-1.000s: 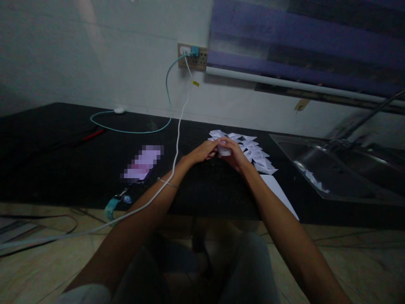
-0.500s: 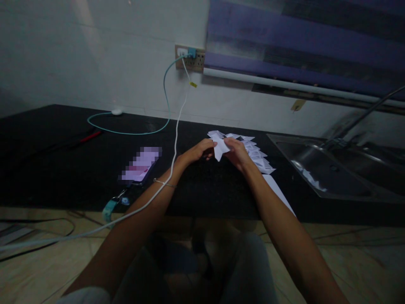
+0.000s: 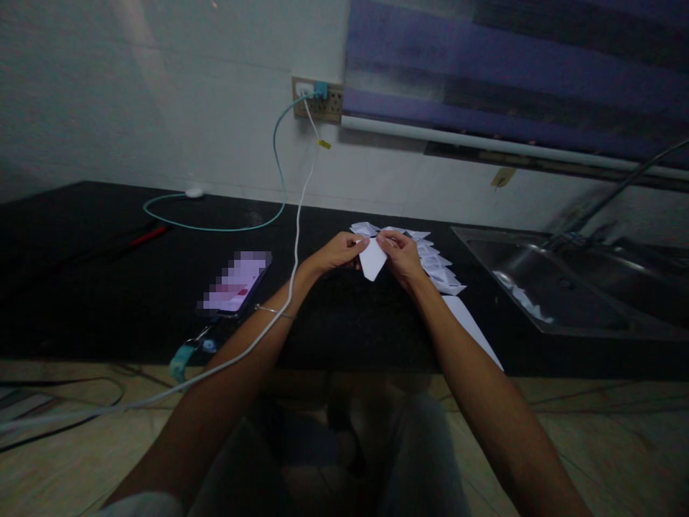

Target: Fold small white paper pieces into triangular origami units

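Dim room. White wall with a socket strip [image 3: 317,100], purple blind [image 3: 511,79] upper right. Black table [image 3: 108,287] runs the width of the view; steel sink [image 3: 543,287] set into it at right.

Both hands are raised just above the table, near its far middle. Left hand [image 3: 336,253] and right hand [image 3: 401,255] meet on one small white folded paper piece [image 3: 372,260], pointed end down. The fingers of each hand pinch its upper corners, one hand per side; both are closed on the paper, neither released.

Just behind and to the right of the hands lies a pile of similar folded white pieces [image 3: 436,266], resting on the table. A flat white sheet [image 3: 471,327] lies at the table's front edge, under the right forearm.

Judgement: a fold is in progress on the held piece, the top edge or corners being worked. The next move seems to call for a firm crease along the top while the point is kept aligned.

Also on the table: a phone [image 3: 234,287] with its screen lit, a white cable [image 3: 293,273] from the socket crossing the left wrist, a teal cable [image 3: 215,222] looped further back.

Hard to make out: the exact fold lines, which are hidden by the fingers and the poor light; the count of pieces in the pile; white scraps in the sink, shape unclear. The phone screen is blurred out. A red item at far left is too dark to identify.
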The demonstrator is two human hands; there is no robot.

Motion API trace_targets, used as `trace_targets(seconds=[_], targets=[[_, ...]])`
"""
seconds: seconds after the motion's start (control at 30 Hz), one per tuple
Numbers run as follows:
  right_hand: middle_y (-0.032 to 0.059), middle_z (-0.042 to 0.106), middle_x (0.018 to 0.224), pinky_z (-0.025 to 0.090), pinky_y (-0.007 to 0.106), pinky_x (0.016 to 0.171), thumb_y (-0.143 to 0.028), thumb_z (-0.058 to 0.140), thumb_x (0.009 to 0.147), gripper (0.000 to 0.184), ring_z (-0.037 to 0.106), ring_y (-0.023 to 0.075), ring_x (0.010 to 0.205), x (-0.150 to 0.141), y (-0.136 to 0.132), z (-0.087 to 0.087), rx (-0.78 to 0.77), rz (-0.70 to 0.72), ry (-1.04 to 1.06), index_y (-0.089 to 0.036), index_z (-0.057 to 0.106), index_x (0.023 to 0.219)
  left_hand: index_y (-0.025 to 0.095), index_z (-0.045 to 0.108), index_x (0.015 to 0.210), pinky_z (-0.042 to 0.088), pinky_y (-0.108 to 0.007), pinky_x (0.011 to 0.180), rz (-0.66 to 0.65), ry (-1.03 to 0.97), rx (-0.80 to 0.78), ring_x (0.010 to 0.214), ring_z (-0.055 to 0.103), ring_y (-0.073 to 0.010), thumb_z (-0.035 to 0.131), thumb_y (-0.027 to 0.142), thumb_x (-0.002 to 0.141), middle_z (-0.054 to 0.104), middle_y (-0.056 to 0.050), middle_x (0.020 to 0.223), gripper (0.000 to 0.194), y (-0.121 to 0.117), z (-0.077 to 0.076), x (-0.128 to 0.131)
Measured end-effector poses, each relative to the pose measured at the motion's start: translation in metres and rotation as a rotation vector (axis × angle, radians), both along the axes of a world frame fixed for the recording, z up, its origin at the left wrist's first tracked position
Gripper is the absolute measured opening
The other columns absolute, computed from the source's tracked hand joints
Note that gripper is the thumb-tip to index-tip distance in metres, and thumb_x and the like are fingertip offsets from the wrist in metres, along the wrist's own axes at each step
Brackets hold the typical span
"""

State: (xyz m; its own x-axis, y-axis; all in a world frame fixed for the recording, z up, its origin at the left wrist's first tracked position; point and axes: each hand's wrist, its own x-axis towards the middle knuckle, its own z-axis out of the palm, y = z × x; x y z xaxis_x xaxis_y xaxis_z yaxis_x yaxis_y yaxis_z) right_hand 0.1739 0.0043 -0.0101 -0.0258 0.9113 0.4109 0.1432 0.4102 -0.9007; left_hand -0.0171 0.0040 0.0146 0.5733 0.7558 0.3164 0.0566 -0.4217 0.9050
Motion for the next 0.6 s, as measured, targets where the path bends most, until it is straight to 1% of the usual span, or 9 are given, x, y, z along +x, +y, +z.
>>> trace_targets(seconds=[0.07,0.13,0.23,0.3,0.37,0.43,0.47,0.53,0.6], targets=[[0.0018,0.069,0.078,0.051,0.033,0.06,-0.061,0.078,0.066,0.051,0.062,0.0169,0.064,0.001,-0.002,0.004,-0.077,-0.022,0.092,-0.023,0.063,0.097,0.014,0.067,0.075,0.037,-0.023,0.051,-0.112,0.075,-0.024,0.055,0.056,-0.0106,0.061,0.046,0.09,0.065,-0.005,0.064,0.036,-0.004,0.004,-0.002],[0.0008,0.068,0.076,0.05,0.033,0.056,-0.058,0.082,0.062,0.055,0.061,0.017,0.06,0.001,-0.005,0.007,-0.132,-0.016,0.134,-0.024,0.061,0.1,0.014,0.069,0.073,0.037,-0.023,0.05,-0.18,0.149,-0.049,0.054,0.058,-0.0107,0.062,0.047,0.089,0.066,-0.007,0.063,0.037,-0.007,0.007,-0.004],[0.0,0.067,0.074,0.049,0.033,0.055,-0.057,0.079,0.067,0.053,0.06,0.0168,0.058,-0.001,-0.006,0.008,-0.127,0.007,0.054,-0.025,0.059,0.104,0.014,0.069,0.065,0.037,-0.023,0.051,-0.246,0.209,-0.036,0.052,0.056,-0.0103,0.06,0.046,0.09,0.067,-0.008,0.059,0.041,-0.008,0.006,-0.003],[0.0013,0.067,0.076,0.051,0.034,0.059,-0.055,0.075,0.073,0.046,0.061,0.0177,0.062,-0.003,-0.004,0.005,-0.054,-0.032,-0.043,-0.025,0.06,0.105,0.014,0.068,0.06,0.039,-0.023,0.052,-0.246,0.206,-0.014,0.051,0.055,-0.0101,0.059,0.042,0.091,0.066,-0.008,0.056,0.043,-0.006,0.002,-0.002],[0.0057,0.07,0.085,0.053,0.037,0.069,-0.051,0.069,0.079,0.04,0.064,0.0202,0.073,-0.004,-0.002,0.001,0.075,-0.144,-0.144,-0.023,0.062,0.106,0.014,0.066,0.057,0.04,-0.023,0.054,-0.163,0.168,-0.005,0.048,0.055,-0.0095,0.059,0.038,0.092,0.065,-0.007,0.054,0.043,-0.002,-0.004,0.0],[0.0116,0.07,0.1,0.054,0.042,0.08,-0.047,0.063,0.085,0.038,0.065,0.0236,0.085,-0.006,0.0,-0.004,0.202,-0.264,-0.255,-0.02,0.063,0.111,0.013,0.064,0.055,0.041,-0.023,0.055,-0.006,0.103,-0.005,0.047,0.054,-0.0086,0.058,0.035,0.093,0.064,-0.006,0.053,0.044,0.003,-0.009,0.002],[0.0139,0.07,0.107,0.053,0.045,0.085,-0.045,0.06,0.088,0.037,0.065,0.0257,0.092,-0.007,0.0,-0.006,0.252,-0.3,-0.321,-0.019,0.063,0.114,0.013,0.064,0.055,0.041,-0.023,0.054,0.07,0.071,-0.011,0.046,0.054,-0.0083,0.057,0.035,0.094,0.064,-0.005,0.053,0.045,0.005,-0.012,0.003],[0.0162,0.068,0.117,0.05,0.051,0.095,-0.039,0.055,0.091,0.037,0.062,0.0299,0.104,-0.011,0.0,-0.009,0.325,-0.302,-0.465,-0.02,0.062,0.121,0.013,0.064,0.057,0.04,-0.022,0.053,0.184,0.012,-0.021,0.044,0.053,-0.0076,0.056,0.034,0.095,0.064,-0.004,0.053,0.045,0.01,-0.016,0.004],[0.0172,0.065,0.124,0.045,0.055,0.102,-0.032,0.051,0.092,0.038,0.058,0.0332,0.115,-0.016,-0.001,-0.011,0.375,-0.261,-0.582,-0.019,0.059,0.127,0.012,0.064,0.058,0.039,-0.021,0.051,0.247,-0.037,-0.045,0.043,0.052,-0.007,0.056,0.032,0.095,0.064,-0.004,0.054,0.043,0.012,-0.018,0.005]])
